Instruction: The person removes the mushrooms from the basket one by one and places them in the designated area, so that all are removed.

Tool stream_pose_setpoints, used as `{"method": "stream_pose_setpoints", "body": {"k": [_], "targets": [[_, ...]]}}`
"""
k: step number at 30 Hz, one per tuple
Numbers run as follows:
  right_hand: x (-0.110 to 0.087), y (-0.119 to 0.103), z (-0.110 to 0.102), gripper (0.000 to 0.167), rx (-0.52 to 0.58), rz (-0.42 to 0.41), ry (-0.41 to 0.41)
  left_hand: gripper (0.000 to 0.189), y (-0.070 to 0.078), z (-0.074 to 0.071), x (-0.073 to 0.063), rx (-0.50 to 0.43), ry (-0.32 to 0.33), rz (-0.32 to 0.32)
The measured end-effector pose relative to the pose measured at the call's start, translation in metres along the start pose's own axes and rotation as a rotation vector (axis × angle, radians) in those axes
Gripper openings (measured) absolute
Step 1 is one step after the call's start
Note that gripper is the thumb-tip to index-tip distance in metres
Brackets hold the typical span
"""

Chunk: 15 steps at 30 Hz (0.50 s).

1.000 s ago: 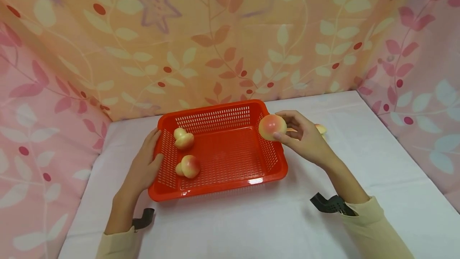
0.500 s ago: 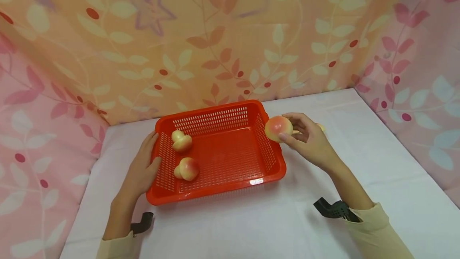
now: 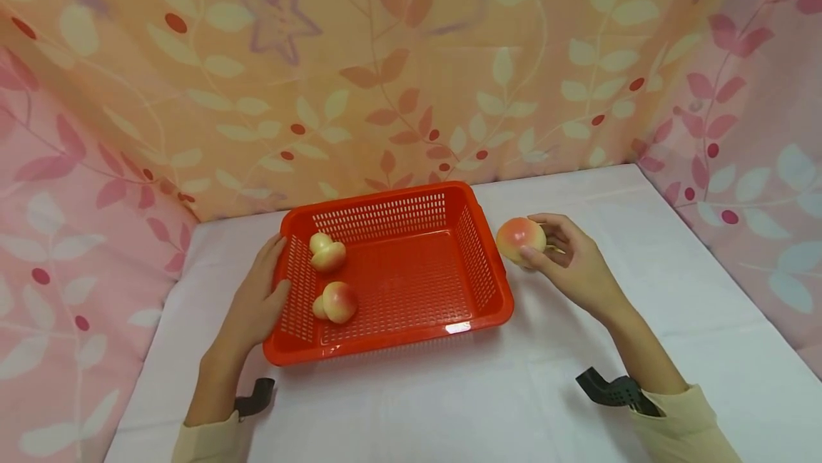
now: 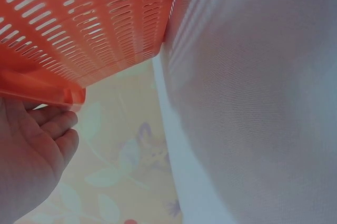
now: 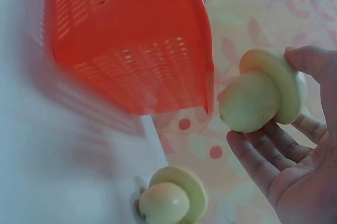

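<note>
Head view: peach-toned mushroom [image 3: 517, 237] pinched in my right grip [image 3: 578, 265]!
It's just right of the red basket [image 3: 407, 274], whose left end my left grip [image 3: 255, 299] holds, probably for steadiness.

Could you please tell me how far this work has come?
Perhaps halfway, if the basket is being emptied. Apparently done: one mushroom-shaped piece lies on the table outside it. In hand: the right hand holds another piece beside the basket; a second ago that piece overlapped the basket in the head view. Still to do: a far piece and a near piece, both inside.
</note>
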State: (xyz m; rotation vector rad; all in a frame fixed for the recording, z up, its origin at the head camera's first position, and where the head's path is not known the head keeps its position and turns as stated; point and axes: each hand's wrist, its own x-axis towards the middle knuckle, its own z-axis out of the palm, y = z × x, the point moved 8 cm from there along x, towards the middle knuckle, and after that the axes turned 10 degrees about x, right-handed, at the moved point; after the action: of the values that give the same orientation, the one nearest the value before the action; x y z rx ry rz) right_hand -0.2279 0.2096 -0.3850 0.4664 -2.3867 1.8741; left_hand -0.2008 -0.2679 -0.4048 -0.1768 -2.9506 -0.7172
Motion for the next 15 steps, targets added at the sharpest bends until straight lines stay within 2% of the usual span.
{"method": "stream_pose_setpoints", "body": {"k": [15], "targets": [[-0.007, 0.021, -0.013, 0.051, -0.046, 0.017, 0.052, 0.07, -0.002, 0.001, 0.0, 0.001, 0.005, 0.001]]}}
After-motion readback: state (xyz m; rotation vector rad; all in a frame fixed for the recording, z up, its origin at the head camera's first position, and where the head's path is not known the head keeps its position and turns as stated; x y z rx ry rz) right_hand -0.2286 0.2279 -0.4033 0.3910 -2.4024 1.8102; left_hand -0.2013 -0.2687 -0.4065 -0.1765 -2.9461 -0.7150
